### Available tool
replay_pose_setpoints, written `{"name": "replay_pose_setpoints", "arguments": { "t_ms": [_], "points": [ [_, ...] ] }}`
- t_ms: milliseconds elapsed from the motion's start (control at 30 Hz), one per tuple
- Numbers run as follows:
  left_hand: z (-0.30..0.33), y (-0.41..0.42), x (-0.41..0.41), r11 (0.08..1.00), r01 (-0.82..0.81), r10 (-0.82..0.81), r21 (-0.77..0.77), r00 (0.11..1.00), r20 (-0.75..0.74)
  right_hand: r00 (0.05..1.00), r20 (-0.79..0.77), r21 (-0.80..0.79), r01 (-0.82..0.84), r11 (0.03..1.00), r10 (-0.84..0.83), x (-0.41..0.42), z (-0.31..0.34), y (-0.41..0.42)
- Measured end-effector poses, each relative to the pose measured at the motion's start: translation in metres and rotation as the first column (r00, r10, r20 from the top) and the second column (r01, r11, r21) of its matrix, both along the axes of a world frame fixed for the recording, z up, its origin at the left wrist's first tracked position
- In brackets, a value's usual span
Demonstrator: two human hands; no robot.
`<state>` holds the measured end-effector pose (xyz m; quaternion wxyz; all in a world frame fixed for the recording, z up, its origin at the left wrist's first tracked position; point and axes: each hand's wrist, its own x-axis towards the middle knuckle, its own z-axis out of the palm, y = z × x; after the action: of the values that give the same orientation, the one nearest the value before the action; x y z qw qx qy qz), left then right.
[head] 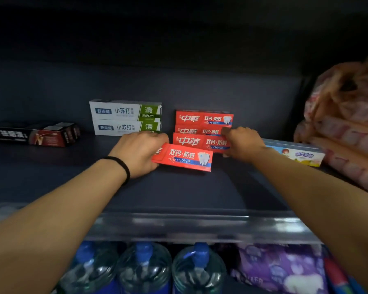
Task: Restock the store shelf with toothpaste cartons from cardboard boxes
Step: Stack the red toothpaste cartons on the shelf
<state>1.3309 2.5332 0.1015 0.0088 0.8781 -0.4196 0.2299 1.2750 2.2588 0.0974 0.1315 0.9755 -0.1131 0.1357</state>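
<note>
Toothpaste carton (184, 158), red, is sitting tilted at the front of the red stack (203, 129), my left hand (139, 152) curling round its left end, likely to square it up, while I am bracing that stack's right end with my right hand (243, 143), fingers wrapped on it. I am seeing the dark shelf (179, 192) holding white-green cartons (125, 118) and black cartons (35, 134) further left; no cardboard box is showing.

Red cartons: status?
Left hand grips front red carton. Right hand steadies red stack. White-green cartons alongside, nothing blocking.
</note>
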Motion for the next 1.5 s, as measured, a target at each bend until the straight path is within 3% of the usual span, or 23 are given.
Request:
{"name": "replay_pose_setpoints", "arguments": {
  "t_ms": [300,1067,1200,1333,1500],
  "points": [
    [-0.014,-0.003,0.033,0.999,-0.012,0.011,-0.037,0.999,-0.03,0.997,0.009,-0.036,-0.082,0.996,0.082,0.035,-0.001,-0.015],
    [-0.016,-0.021,0.053,0.998,-0.067,0.067,-0.013,0.998,-0.016,0.998,-0.004,-0.076,-0.058,0.995,0.057,0.079,-0.003,-0.024],
    [-0.011,-0.019,0.046,0.998,-0.065,0.065,-0.025,0.998,0.023,0.989,-0.017,0.105,-0.144,0.984,0.147,0.061,0.006,-0.022],
    [-0.007,-0.017,0.028,0.998,-0.046,0.049,-0.049,0.997,0.067,0.959,-0.051,0.289,-0.253,0.923,0.279,0.026,0.021,-0.017],
    [0.002,-0.011,-0.008,0.995,0.032,-0.015,-0.092,0.984,0.18,0.92,-0.128,0.526,-0.253,0.812,0.37,-0.023,0.046,0.009]
  ]
}}
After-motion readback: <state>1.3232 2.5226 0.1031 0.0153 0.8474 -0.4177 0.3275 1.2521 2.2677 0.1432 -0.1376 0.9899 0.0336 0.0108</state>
